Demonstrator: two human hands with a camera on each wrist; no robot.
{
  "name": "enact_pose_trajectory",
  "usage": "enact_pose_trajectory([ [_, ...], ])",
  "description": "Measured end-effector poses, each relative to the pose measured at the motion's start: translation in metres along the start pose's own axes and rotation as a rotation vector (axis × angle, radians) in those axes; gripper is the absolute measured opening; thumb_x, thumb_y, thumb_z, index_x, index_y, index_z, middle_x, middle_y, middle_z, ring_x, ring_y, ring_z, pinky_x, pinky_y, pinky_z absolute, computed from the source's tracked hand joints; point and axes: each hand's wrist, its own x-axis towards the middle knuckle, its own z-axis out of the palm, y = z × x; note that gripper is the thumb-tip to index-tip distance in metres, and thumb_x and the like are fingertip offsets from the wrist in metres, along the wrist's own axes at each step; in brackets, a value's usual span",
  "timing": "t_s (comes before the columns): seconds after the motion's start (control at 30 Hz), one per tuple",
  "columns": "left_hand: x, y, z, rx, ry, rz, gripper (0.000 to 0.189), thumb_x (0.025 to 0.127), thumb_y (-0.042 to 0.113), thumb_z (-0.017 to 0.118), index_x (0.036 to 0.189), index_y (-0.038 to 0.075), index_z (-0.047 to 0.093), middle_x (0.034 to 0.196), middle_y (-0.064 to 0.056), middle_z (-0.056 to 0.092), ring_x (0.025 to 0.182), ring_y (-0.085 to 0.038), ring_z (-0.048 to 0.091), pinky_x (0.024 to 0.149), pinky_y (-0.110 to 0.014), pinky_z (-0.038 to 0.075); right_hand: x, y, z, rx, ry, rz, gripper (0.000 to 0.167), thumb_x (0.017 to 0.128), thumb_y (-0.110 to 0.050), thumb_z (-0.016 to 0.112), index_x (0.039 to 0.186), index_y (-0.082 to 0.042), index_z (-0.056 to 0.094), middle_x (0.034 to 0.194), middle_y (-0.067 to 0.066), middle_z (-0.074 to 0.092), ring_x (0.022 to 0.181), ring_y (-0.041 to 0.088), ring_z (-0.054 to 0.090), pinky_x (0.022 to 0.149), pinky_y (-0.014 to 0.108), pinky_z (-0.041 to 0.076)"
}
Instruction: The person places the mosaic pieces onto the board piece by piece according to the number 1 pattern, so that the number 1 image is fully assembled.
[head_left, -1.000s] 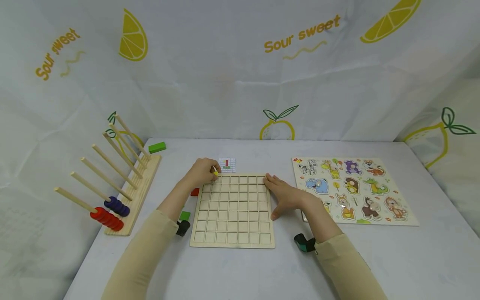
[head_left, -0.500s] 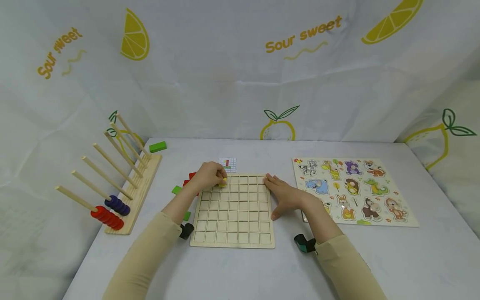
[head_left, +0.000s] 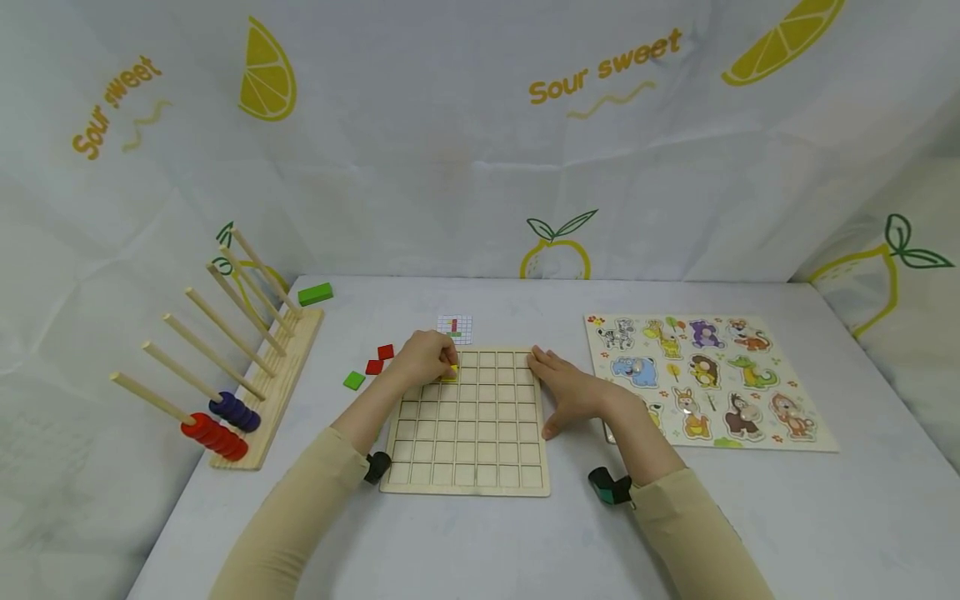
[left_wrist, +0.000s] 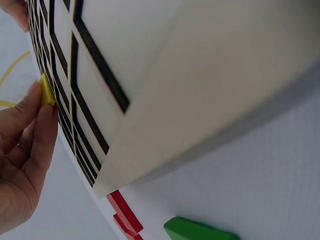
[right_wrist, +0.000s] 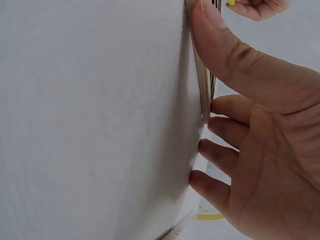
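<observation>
Two hands reach the gridded board (head_left: 476, 451), left (head_left: 425, 357) pinching a yellow tile (left_wrist: 47, 91) roughly square with it, right (head_left: 572, 390) spread.

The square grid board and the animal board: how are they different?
The grid board is plain wood with little squares; the animal board has colorful animals. The animal board looks wider than the grid board. The left hand pinches a yellow tile at the grid board and the right hand touches its edge; neither hand's fingers are on the animal board. Both boards lie on the white table.
</observation>
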Motion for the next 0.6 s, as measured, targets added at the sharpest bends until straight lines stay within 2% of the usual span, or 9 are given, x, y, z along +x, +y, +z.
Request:
enact_pose_trajectory([
  [0.27,0.0,0.0032,0.0011,0.014,-0.006,-0.016,0.01,0.082,0.012,0.078,0.083,0.008,0.069,0.078,-0.004,0.069,0.07,-0.014,0.055,0.068,-0.024,0.046,0.0005,0.0001,-0.0003,0.001,-0.001,-0.006,0.12,0.068,-0.025,0.09,0.156,0.004,0.013,0.166,0.02,0.002,0.154,0.043,0.003,0.123,0.057,0.014],
  [0.6,0.0011,0.0041,0.0027,0.037,-0.008,0.012,0.008,0.086,0.007,0.074,0.08,0.009,0.069,0.083,-0.003,0.072,0.076,-0.015,0.059,0.075,-0.028,0.049,0.0,-0.0017,-0.0006,0.01,-0.006,-0.009,0.121,0.067,-0.025,0.09,0.156,0.003,0.013,0.166,0.021,0.002,0.154,0.043,0.003,0.123,0.058,0.014],
])
